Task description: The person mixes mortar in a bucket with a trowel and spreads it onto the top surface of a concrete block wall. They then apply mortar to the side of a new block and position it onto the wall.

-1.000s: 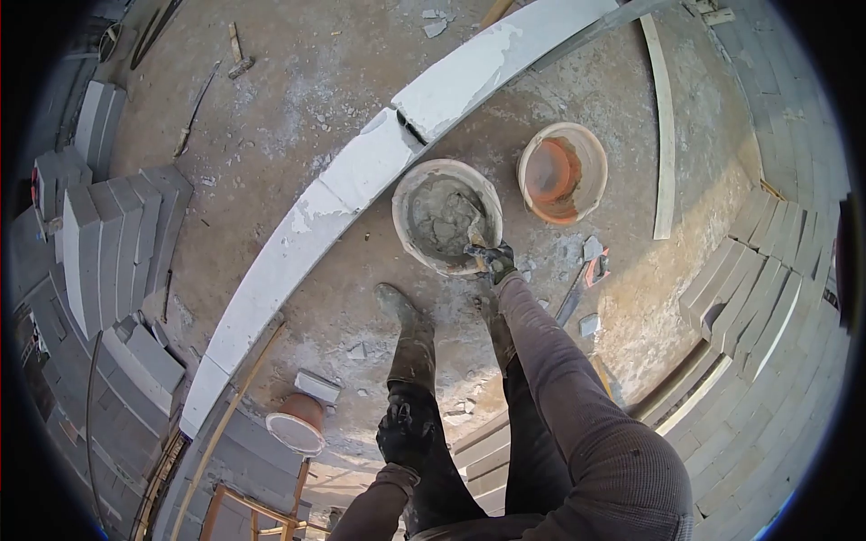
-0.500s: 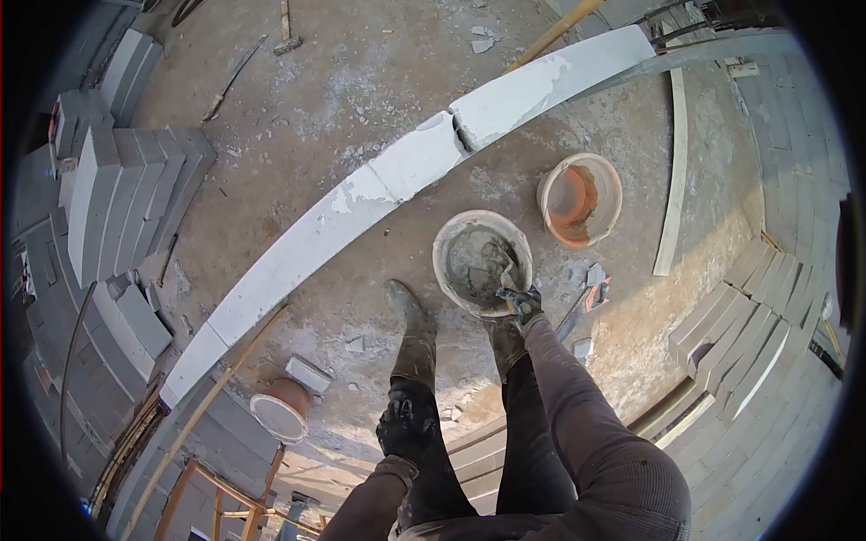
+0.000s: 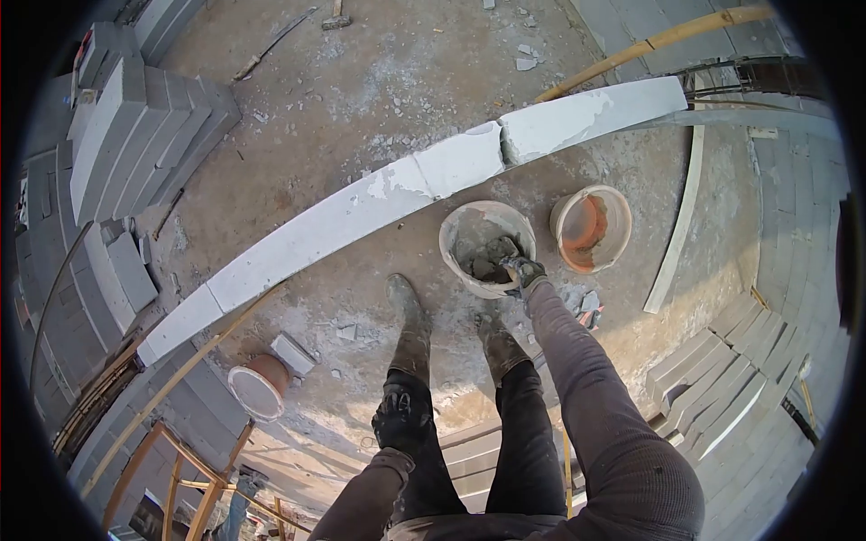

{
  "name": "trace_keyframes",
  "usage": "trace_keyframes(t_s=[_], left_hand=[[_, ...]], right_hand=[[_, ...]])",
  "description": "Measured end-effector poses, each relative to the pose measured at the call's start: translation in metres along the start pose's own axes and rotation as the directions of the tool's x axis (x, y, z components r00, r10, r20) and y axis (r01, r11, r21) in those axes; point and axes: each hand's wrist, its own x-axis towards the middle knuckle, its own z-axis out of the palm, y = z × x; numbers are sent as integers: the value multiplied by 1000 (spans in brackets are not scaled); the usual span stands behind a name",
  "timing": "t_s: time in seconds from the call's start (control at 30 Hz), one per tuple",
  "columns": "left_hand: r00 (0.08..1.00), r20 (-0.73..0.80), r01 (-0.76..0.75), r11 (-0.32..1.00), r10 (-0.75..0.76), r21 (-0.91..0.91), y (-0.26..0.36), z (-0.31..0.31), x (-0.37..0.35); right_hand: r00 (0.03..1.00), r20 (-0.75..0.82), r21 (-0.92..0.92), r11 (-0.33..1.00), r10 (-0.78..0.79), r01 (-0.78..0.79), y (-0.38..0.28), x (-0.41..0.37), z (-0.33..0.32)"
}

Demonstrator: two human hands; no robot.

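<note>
1. Fingers first: the gloved right hand (image 3: 526, 274) had them closed round the grip of a trowel (image 3: 502, 252), down inside the mortar bucket (image 3: 446, 245) near the center of the frame. Its blade was pretty much caked in wet grey mortar (image 3: 482, 261), so I couldn't make out its edges.

2. Left hand (image 3: 403, 417), gloved too, rested on the left leg of the dark trousers (image 3: 523, 451), lower middle. Couldn't tell how tightly those fingers were curled, and no tool showed there.

3. Muddy boots (image 3: 406, 311) were planted just below the bucket, the right one closer to it.

4. Just right of the mortar bucket stood an orange-stained bucket (image 3: 557, 221), apart from it. Down at lower left, a third bucket (image 3: 255, 394) leaned toward a loose block (image 3: 293, 353).

5. Running from lower left to upper right was a long row of whitish blocks (image 3: 316, 236), curved by the lens, with a dark gap (image 3: 504, 144) above the mortar bucket. A wooden pole (image 3: 663, 45) angled off behind it, upper right.

6. Grey blocks (image 3: 149, 135) were stacked at upper left, more block pieces (image 3: 713, 397) sat at lower right, and a hammer (image 3: 337, 21) lay at the top edge.
</note>
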Motion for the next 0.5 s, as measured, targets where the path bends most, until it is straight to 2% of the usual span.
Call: trace_keyframes(t_s=[0.03,0.07,0.17,0.23,0.27,0.3,0.33,0.4,0.43,0.5], left_hand=[[999,24,27,1000,-28,9,1,0,1],[997,50,53,998,-54,20,2,0,1],[999,22,39,999,-39,20,3,6,-1],[1000,0,17,1000,-17,20,8,-5,3],[1000,-24,-5,1000,5,21,11,-9,5],[1000,-20,-7,1000,7,23,11,-8,5],[1000,-21,-3,999,4,33,10,-6,4],[1000,-21,-6,999,7,46,10,-4,6],[1000,-12,10,999,-10,31,11,-5,7],[1000,7,20,1000,-20,21,13,-8,8]], right_hand=[[990,-59,96,986,-130,135,45,23,29],[990,-54,90,987,-131,136,48,32,23],[985,127,208,968,119,-144,43,53,-13],[927,259,262,905,270,-336,30,54,-43],[820,374,476,670,432,-570,-10,39,-83],[672,470,617,331,573,-714,-62,22,-133],[669,472,618,326,574,-716,-53,28,-132],[686,516,548,418,513,-725,-18,53,-123],[713,541,640,331,446,-693,-10,58,-116],[709,543,708,208,451,-675,-4,65,-113]])
